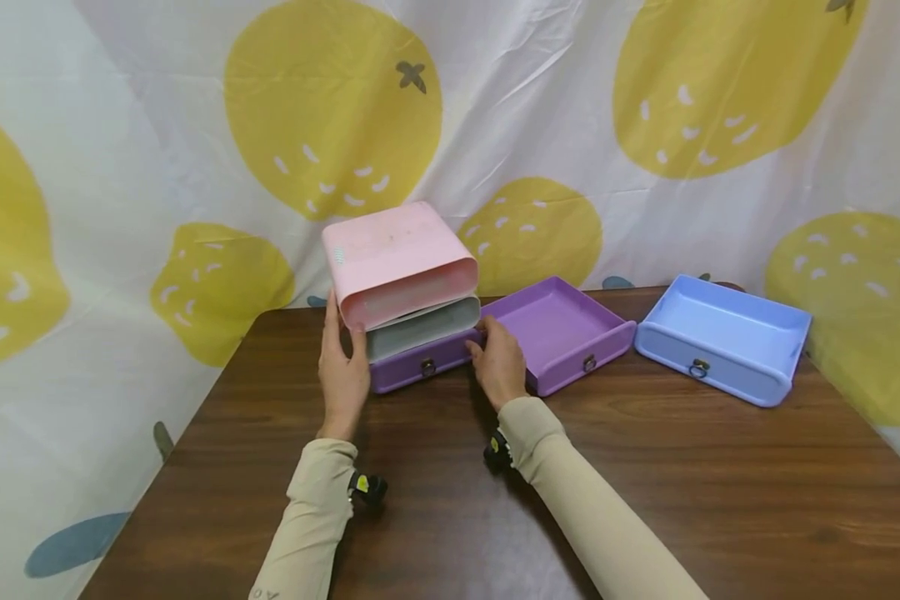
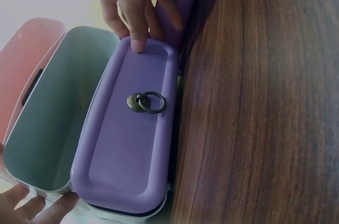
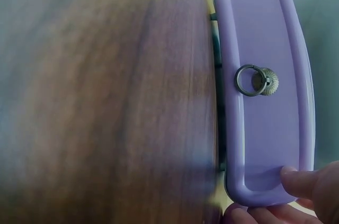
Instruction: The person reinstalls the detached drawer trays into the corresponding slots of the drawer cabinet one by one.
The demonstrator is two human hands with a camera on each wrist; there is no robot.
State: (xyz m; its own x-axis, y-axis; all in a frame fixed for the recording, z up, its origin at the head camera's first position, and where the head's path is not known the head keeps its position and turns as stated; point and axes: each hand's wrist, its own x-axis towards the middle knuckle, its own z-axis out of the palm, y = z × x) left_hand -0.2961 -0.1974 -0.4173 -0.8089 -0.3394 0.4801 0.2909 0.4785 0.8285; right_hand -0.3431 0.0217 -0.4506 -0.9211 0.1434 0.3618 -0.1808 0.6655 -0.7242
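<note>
A small drawer unit stands on the table as a stack. On top is a pink casing, its front hollow, and below it a grey-green casing, also hollow. At the bottom, a purple drawer with a metal ring pull sits in its slot, its front nearly flush. My left hand rests against the stack's left side, fingers extended along the wall and thumb near the front corner. With thumb on the front panel and fingers round its end, my right hand pinches the purple drawer's right end.
Right of the stack lies another purple drawer, close by my right hand. Farther right is a blue drawer with its own ring pull. A fruit-patterned cloth hangs behind the brown wooden table.
</note>
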